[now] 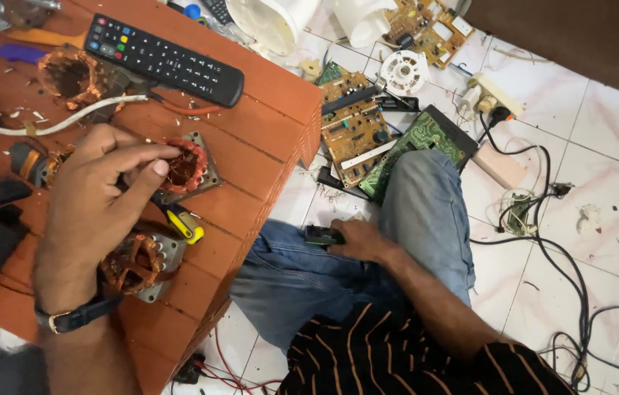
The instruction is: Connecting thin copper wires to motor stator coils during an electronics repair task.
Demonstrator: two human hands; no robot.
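My left hand (101,197) hovers over the orange table (251,139), fingers curled, fingertips touching a small motor stator with copper windings (186,167). Under the hand lies a yellow-handled tool (185,223). A second copper-wound stator (137,263) sits near my wrist, which wears a dark watch strap. My right hand (357,240) rests on my jeans-clad leg, closed on a small dark object (324,235). A third coil (72,73) lies at the table's far left.
A black remote control (163,58) lies on the table beside a white cable (53,124). On the tiled floor are circuit boards (357,128), a green board (419,143), white plastic fan parts (273,22), a power strip (496,95) and tangled black cables (565,271).
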